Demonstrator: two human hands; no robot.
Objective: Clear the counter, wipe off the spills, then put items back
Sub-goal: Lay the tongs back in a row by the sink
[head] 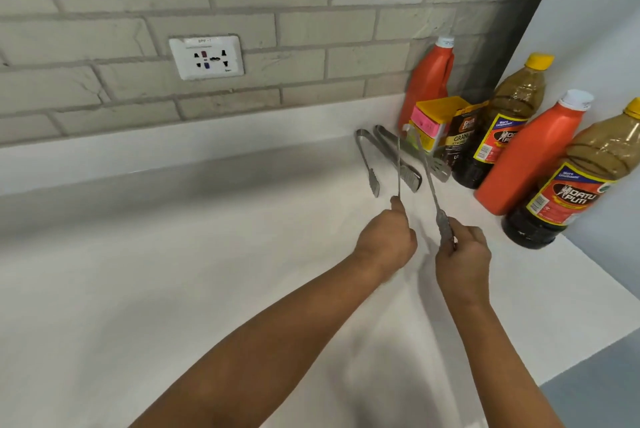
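Tongs (381, 157), two pairs, lie on the worktop (173, 271) beside four bottles; left hand (388, 240) and right hand (462, 254) each grip a metal utensil.

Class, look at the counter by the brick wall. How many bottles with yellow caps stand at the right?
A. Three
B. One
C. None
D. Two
D: one yellow-capped bottle stands behind the near orange bottle, and another yellow-capped bottle stands in front of it, at the frame's right edge.

left hand (386, 240) bare | right hand (462, 259) bare | forearms unsleeved
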